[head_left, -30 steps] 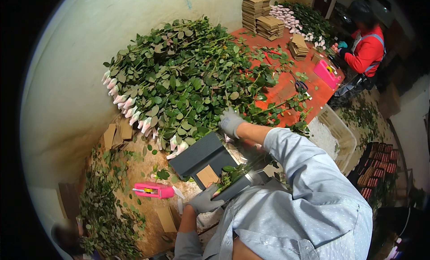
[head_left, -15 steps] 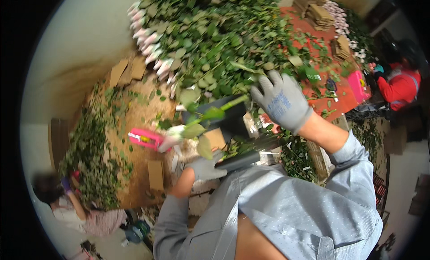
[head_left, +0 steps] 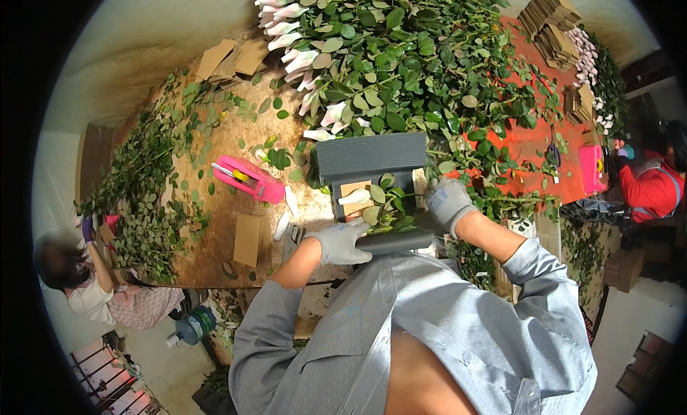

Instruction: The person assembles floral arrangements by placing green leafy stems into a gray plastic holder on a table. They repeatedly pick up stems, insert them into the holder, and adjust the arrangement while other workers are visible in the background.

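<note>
A black stand (head_left: 371, 156) with ridged raised sides is in front of my body. Inside it lies a rose with a pale bud (head_left: 356, 197) and green leaves, its bud to the left over a piece of brown cardboard (head_left: 351, 213). At the stand's right end my gloved right hand (head_left: 449, 200) is closed around the rose's stem end; its fingertips are partly hidden. My gloved left hand (head_left: 340, 242) rests at the near left corner of the stand, thumb and fingers apart, holding nothing visible.
Beyond the stand is a big pile of leafy roses (head_left: 408, 64). A pink tape dispenser (head_left: 248, 179), loose petals and a cardboard piece (head_left: 247, 240) lie on the wooden table (head_left: 207, 254). Cardboard stacks (head_left: 551, 28) stand far right. One person (head_left: 655, 189) works at right, another (head_left: 89, 293) at left.
My right hand has come down and nearer from above the pile. The rose, tilted in the air before, now lies in the stand. My left hand stays by the near corner.
</note>
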The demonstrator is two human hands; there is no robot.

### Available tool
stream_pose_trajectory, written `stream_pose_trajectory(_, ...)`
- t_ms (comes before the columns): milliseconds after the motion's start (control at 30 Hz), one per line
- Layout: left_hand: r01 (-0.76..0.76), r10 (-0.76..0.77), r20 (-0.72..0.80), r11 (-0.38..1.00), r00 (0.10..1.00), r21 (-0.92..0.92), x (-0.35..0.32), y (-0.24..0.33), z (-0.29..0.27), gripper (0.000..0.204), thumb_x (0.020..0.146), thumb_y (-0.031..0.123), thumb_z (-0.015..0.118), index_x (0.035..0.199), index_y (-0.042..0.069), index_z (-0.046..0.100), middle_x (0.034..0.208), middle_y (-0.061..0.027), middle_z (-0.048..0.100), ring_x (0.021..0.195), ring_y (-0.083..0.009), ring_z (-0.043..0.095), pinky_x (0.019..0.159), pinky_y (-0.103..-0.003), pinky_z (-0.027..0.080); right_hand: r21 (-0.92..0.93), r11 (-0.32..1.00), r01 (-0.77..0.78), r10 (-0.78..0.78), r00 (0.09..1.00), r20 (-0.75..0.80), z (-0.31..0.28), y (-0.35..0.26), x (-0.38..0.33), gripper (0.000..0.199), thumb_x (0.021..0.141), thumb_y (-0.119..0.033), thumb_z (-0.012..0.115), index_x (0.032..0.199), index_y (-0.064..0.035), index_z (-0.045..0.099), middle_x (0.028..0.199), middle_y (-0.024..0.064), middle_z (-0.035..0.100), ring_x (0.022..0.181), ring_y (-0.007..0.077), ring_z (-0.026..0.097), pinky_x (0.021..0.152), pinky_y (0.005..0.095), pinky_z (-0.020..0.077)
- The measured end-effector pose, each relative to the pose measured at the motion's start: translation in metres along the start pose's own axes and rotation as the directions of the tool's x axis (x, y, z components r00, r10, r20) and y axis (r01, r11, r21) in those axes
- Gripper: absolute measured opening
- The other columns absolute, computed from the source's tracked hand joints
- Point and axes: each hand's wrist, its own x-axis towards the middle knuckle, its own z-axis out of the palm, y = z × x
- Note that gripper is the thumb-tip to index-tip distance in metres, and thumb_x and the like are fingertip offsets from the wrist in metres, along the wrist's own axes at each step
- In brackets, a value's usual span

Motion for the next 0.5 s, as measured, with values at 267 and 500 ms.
stream_pose_trajectory(267,-0.05,0.053,-0.051,0.997,0.997,0.053,0.007,-0.01,0.007,0.092,0.085,0.052,0.068,0.154,0.0,0.037,0.161,-0.0235,0.035,0.146,-0.0363,0.039,0.12,-0.039,0.034,0.26,0.926,0.275,-0.206,0.942,-0.264,0.0,-0.061,0.076,0.03,0.097,-0.021,0.054,0.123,-0.0067,0.057,0.117,0.0171,0.067,0.103,0.0337,0.07,0.077,0.0471,0.0569)
stream_pose_trajectory(500,-0.25,0.252,-0.107,0.968,0.962,0.031,0.01,-0.032,0.01,0.09,0.087,0.042,0.073,0.154,-0.003,0.035,0.16,-0.0256,0.036,0.139,-0.034,0.049,0.114,-0.039,0.04,0.361,0.801,0.476,-0.328,0.856,-0.401,0.035,-0.073,0.099,0.028,0.092,-0.024,0.06,0.114,-0.0065,0.061,0.103,0.016,0.072,0.09,0.0352,0.072,0.076,0.0474,0.0563)
